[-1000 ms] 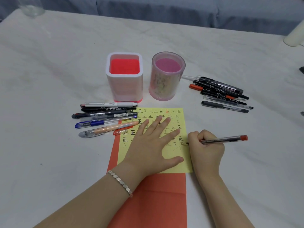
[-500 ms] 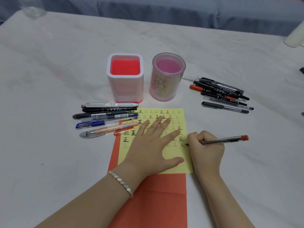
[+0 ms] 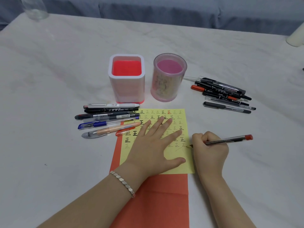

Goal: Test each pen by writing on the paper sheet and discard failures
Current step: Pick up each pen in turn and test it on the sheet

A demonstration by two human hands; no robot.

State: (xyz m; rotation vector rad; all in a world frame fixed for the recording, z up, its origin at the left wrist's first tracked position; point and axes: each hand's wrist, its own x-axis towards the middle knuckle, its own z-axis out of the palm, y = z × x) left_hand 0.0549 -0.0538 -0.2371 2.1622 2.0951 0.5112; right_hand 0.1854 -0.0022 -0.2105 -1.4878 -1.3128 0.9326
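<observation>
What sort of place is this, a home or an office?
Probably a home, though uncertain: the table has a white cover, grey upholstery like a sofa stands behind, and a square pen cup and a round one stand on it.

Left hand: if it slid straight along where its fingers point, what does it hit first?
Probably the round pink cup, just past the far edge of the yellow sheet that the left hand lies flat on. Fingers aim forward, slightly right; the square cup looks off that line.
</observation>
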